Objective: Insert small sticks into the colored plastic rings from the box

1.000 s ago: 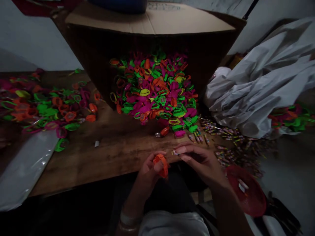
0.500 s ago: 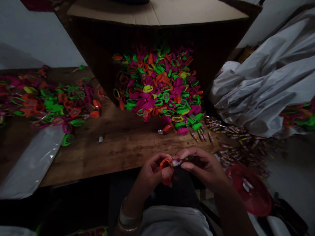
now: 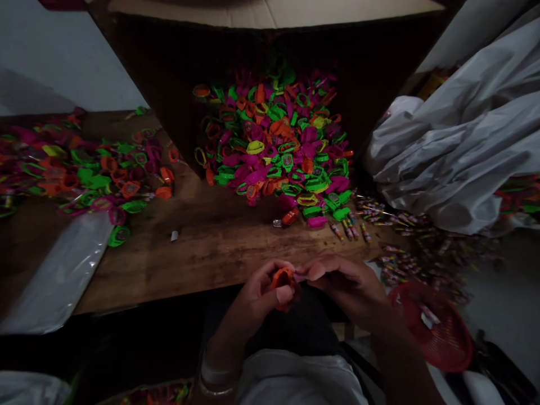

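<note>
At lower centre, an orange band (image 3: 278, 277) is grasped by the left hand (image 3: 260, 292), and a small piece (image 3: 300, 277) is pinched beside it by the right hand (image 3: 350, 287). Light, springy plastic is suggested, best held by the rim. The wooden bench (image 3: 211, 256) is dimly lit; a pale wall (image 3: 88, 62) is seen upper left.

I have a wooden table (image 3: 169, 270) in front of me, and on it sits a big cardboard box (image 3: 236, 14) with bright toy watches (image 3: 287, 162) spread from its open side onto the boards. Left of the box lies another heap of watches (image 3: 95, 179), front-left a clear plastic bag (image 3: 63, 275) and white scrap (image 3: 174, 235), front-right some colourful tubes (image 3: 347, 229).
</note>
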{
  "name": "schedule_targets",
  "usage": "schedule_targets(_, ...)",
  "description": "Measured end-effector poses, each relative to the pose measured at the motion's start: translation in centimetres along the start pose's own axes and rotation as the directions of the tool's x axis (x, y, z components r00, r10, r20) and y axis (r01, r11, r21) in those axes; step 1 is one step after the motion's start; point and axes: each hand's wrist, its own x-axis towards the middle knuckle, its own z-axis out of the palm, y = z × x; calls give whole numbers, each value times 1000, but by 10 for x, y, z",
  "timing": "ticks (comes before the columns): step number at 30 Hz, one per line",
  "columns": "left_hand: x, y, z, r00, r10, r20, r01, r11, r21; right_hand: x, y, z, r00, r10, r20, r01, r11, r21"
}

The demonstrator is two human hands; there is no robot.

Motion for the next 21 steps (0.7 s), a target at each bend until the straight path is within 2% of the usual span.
schedule_targets(7,8,-3,7,995,-45,-88,49,998,43,4,-3,-6,989,-109,103,131,964,-231)
schedule_targets(11,14,-13,7,993,-48,-105,37,993,-109,5,-2,-3,987,-99,124,136,930,-340)
schedule_targets(16,15,-40,9,981,-117,-156,69,957,-282,4,20,2,983,-74,166,139,894,-425)
schedule_targets(19,19,-42,-2,963,-182,-198,93,917,-389,8,21,8,983,-59,173,136,870,-473)
schedule_targets(21,24,-22,-23,932,-171,-321,-15,863,-504,14,4,16,979,-153,136,202,844,-498)
